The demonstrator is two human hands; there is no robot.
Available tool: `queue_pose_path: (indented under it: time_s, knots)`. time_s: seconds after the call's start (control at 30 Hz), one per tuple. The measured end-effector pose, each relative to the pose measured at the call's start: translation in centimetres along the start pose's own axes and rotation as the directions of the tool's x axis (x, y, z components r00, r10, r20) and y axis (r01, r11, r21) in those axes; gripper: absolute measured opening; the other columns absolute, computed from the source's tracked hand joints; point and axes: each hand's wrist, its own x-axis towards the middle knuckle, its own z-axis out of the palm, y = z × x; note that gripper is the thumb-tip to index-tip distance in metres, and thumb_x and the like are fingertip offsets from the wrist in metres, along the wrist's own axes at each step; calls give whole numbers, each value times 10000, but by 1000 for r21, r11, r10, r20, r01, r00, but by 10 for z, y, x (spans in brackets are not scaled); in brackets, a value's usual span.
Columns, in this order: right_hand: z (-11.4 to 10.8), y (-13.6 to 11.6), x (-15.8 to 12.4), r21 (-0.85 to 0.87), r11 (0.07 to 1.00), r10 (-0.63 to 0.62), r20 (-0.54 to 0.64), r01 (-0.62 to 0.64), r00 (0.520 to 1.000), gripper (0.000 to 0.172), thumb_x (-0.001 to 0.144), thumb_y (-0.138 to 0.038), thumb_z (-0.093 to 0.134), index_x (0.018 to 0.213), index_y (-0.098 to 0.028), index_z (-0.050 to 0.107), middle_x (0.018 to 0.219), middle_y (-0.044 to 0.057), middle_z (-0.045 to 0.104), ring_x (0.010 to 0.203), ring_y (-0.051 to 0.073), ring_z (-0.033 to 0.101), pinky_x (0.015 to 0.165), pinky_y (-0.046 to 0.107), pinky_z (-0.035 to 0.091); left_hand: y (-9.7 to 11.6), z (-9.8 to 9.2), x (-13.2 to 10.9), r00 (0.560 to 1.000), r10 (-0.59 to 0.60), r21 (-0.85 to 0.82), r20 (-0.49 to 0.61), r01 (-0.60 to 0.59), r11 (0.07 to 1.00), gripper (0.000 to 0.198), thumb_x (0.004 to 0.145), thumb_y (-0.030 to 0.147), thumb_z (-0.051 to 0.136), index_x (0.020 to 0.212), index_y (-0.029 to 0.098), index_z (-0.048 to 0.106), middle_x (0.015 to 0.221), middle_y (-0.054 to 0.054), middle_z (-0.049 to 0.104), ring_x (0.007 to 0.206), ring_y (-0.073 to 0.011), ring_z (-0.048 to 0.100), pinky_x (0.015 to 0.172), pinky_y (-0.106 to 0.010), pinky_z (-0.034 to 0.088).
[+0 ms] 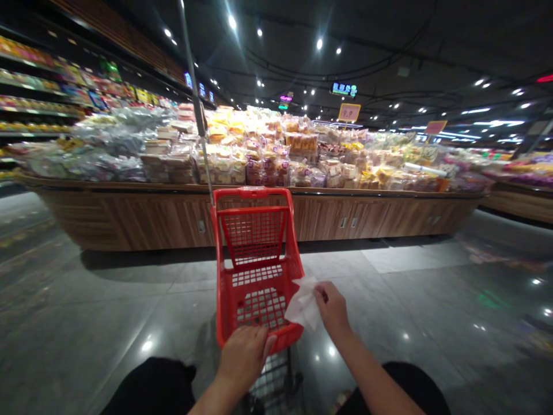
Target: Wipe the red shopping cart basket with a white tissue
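A red plastic shopping basket [254, 253] on a trolley stands in front of me, with nothing visible inside it. My left hand [242, 354] is closed over the basket's near rim. My right hand [332, 308] pinches a crumpled white tissue [303, 304] against the basket's right rim. A thin metal pole [196, 98] rises from the basket's far edge.
A long wooden display counter [151, 216] heaped with packaged baked goods [268, 153] runs across the aisle ahead. Stocked shelves [38, 92] line the left wall. Yellow price signs [349, 112] stand above the goods. Glossy grey floor tiles [410, 288] spread on both sides.
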Motion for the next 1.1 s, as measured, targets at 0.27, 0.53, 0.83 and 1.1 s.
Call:
queue_pose_path:
  time_s: [0.27,0.53,0.83,1.1]
  knots:
    - [2,-10,-45,-94,990,125,242,-105,962,226,835,-344,511,728,-187,633,699,26,654,638,171,597,584,249,424,-5,-5,-8,1000,6,-16,15,-6,1000,298,902,336,376,734,231,599,694,-7,661,677,-202,620,670,-344,440]
    - [21,-24,11,-500,864,205,254,-53,945,370,949,-359,339,805,-179,629,760,98,698,692,226,659,580,279,409,-10,-9,-8,999,48,-11,-5,-48,999,299,900,323,378,727,222,600,674,-9,659,666,-177,617,664,-308,432]
    - [11,-32,-19,-494,869,168,362,36,917,368,945,-340,351,813,-226,675,749,88,715,655,223,672,569,288,431,-16,-12,-15,998,59,-15,-2,-59,998,290,899,331,384,721,222,584,673,-2,651,661,-177,610,665,-313,433]
    - [31,-32,26,-386,919,188,252,-80,949,384,943,-355,341,776,-201,650,721,71,694,660,191,645,569,258,412,-26,-17,-20,995,94,-57,-35,-96,994,285,891,339,407,687,216,565,636,1,630,622,-164,588,629,-295,407]
